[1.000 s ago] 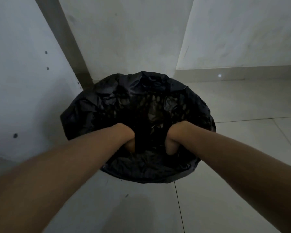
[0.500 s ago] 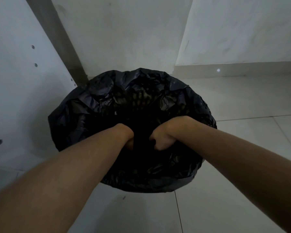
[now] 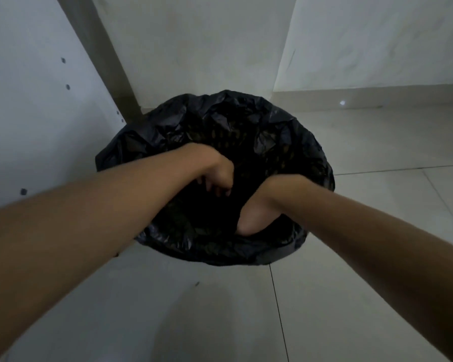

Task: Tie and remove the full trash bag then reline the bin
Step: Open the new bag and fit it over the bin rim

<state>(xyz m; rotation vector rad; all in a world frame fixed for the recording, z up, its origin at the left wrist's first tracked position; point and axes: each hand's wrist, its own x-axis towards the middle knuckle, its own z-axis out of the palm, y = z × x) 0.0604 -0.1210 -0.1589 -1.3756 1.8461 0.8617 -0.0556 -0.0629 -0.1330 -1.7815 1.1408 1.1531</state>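
Pale floor tiles [image 3: 377, 218]: your left hand [image 3: 217, 176] pinches gathered trash bag [image 3: 220, 121] at centre; right hand [image 3: 254, 218], five o'clock, seems fisted on plastic, likely knotting.

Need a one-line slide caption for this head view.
Both hands, left and right, work inside the black trash bag lining the bin on the tiled floor.

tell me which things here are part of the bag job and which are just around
Part of the job:
- black trash bag, draped over the bin rim
- bin, almost wholly hidden under the bag
- left hand, fingers curled on bag plastic
- right hand, deep in the bag, grip unclear

Just around:
- tiled floor
- white panel with holes
- wall
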